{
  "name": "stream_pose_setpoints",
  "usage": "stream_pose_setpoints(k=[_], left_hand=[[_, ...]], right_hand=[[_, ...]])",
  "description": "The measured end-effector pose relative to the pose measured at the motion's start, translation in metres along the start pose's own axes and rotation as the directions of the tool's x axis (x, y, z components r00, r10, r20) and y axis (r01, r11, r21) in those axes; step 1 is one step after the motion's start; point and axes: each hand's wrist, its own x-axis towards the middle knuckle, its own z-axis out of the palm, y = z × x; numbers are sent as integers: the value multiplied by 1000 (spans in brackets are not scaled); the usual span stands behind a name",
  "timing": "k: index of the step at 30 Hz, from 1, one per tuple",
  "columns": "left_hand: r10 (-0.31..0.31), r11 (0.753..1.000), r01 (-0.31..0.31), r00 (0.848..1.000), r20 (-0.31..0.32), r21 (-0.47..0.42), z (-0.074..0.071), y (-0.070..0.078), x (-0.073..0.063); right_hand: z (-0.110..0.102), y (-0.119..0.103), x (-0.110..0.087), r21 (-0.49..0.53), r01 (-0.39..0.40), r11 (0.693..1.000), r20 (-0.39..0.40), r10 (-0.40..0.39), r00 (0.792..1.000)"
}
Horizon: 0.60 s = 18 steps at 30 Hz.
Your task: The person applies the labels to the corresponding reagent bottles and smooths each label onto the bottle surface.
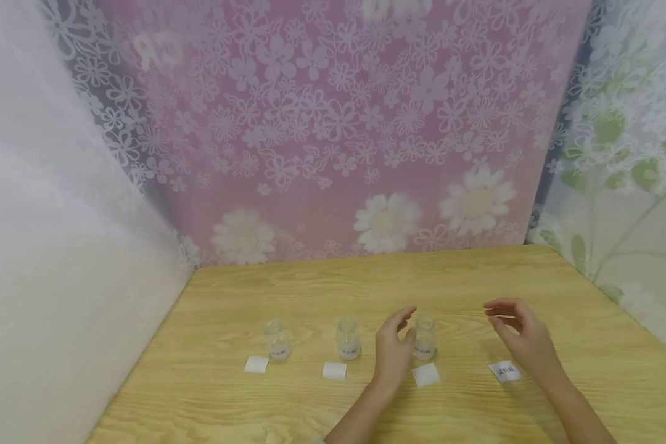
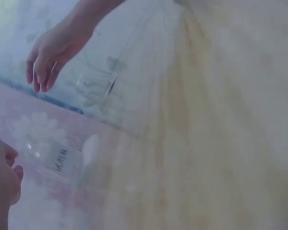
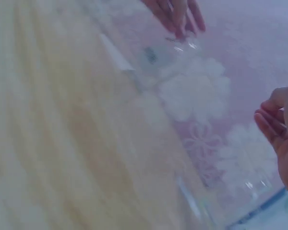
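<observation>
My left hand (image 1: 393, 351) is beside a clear glass jar (image 1: 425, 338), its fingers loosely bent around a gap. A printed label sits low on the jar. In the right wrist view, the fingertips of the left hand (image 3: 177, 14) overlap the jar's top. Farther right, my right hand (image 1: 524, 339) hovers with thumb and fingers apart and nothing visible between them. Below its fingers lies a small white card (image 1: 505, 370) with dark printed characters. The left wrist view shows a faint clear shape (image 2: 93, 87) near the right hand (image 2: 55, 52).
Two more labelled glass jars, one at the left (image 1: 277, 340) and one in the middle (image 1: 348, 338), stand in the row. Blank white papers (image 1: 256, 364) lie in front of the jars. The wooden table (image 1: 227, 407) ends at a flowered pink backdrop (image 1: 322, 203), with sheets at both sides.
</observation>
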Motion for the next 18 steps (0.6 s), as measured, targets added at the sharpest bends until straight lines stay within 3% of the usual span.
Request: stream_pose_setpoints(k=[2,5,8,13,16,18], left_hand=[[102,995,-102,995,-3,1,4,15,6],[209,978,-208,978,14,-12,16,33,13],[217,976,-215,974,60,-40,35,43,17],[58,995,-42,980,192,-88,72,44,16],[-81,990,108,965,250,-95,94,40,15],[-186,971,218,945,269,-95,107,36,15]], right_hand=[[-14,0,2,3,-26,1000,-101,26,995],[-34,5,1,-14,-132,991,-231,125,965],[-48,19,-6,-34,-267,963,-263,250,932],[-58,39,-20,-52,-431,901,-51,429,902],[-58,44,-25,-64,-471,880,78,475,876],[-56,46,-28,-59,-478,877,127,481,867]])
